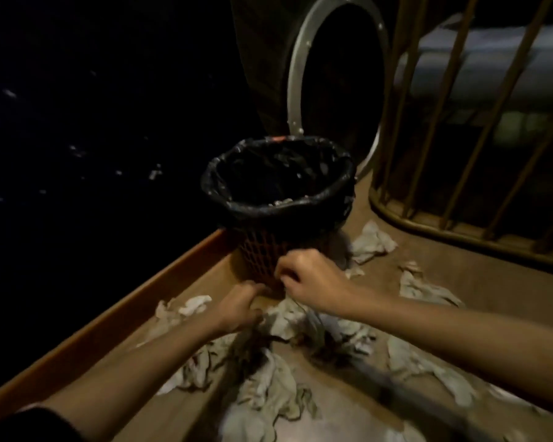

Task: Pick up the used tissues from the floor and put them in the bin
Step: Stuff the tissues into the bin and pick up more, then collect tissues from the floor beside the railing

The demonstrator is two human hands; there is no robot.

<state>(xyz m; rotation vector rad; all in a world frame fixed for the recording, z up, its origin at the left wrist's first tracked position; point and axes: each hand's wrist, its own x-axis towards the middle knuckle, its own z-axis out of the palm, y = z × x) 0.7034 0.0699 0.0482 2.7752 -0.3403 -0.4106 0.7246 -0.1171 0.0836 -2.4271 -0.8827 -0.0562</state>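
Tissues (268, 397) litter floor; both hands (304, 275) reach beside upright bin (278, 186).

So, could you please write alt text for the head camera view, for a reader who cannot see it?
Two bare hands, left hand and right hand, reach down at the foot of a mesh bin lined with a black bag, among crumpled tissues scattered over a brown floor. A railing stands behind.

Single head view, looking forward-down, close over floor (460, 282) and bin (278, 199).
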